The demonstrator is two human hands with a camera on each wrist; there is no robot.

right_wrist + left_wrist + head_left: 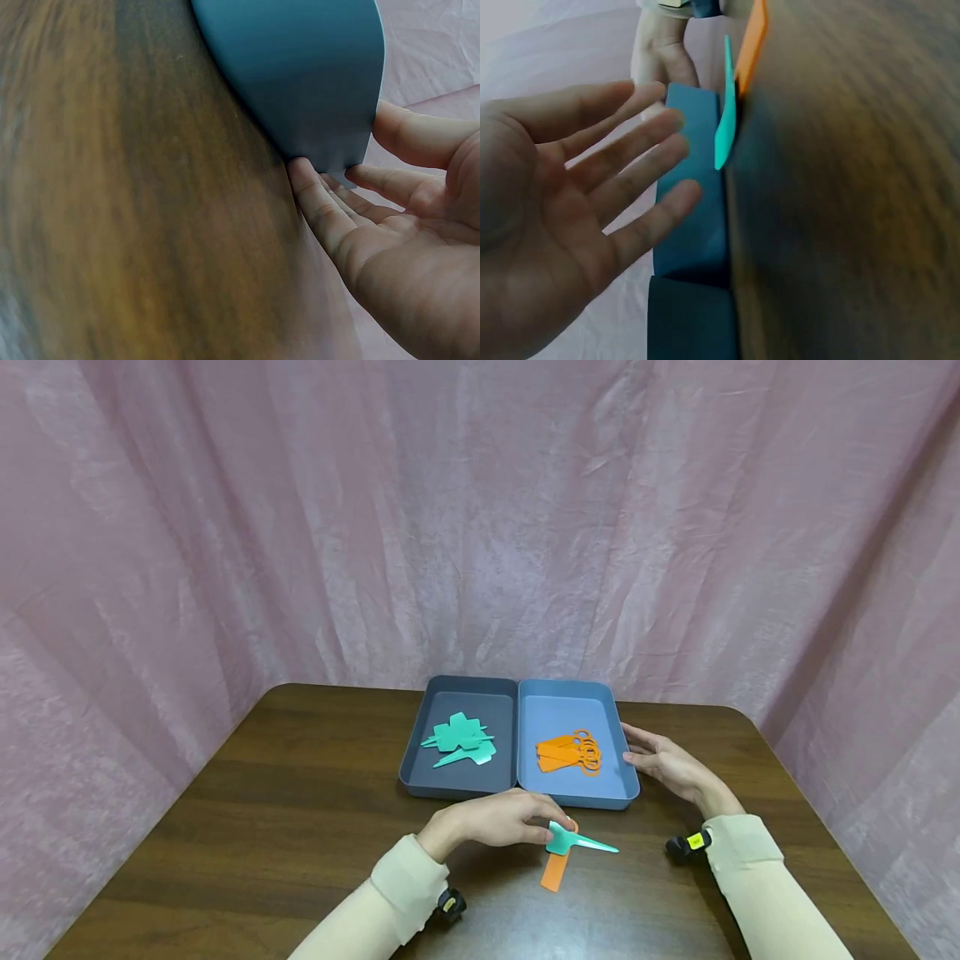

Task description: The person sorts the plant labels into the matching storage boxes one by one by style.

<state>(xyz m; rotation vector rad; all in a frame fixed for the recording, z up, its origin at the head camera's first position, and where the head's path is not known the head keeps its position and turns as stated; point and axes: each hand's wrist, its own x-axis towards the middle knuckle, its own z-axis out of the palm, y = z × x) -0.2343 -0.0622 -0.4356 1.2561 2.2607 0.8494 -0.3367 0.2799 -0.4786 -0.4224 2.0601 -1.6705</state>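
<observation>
My left hand (506, 818) hovers close over a flat teal piece with a pointed stem (561, 838). Its fingers spread loosely in the left wrist view, with a gap between them and the teal piece (725, 127). Under the teal piece lies a flat orange strip with a ring end (555, 870), partly covered. My right hand (667, 764) is at the right side of the light blue tray (577, 795). In the right wrist view, its extended fingertips touch the tray wall (300, 90) low down, and the thumb rests near the rim.
Several orange ring-ended strips (566, 752) lie fanned in the light blue tray. A dark grey tray (450, 787) adjoins it on the left, holding a pile of teal pointed pieces (459, 735). Behind the wooden table (285, 827) hangs a pink curtain (480, 527).
</observation>
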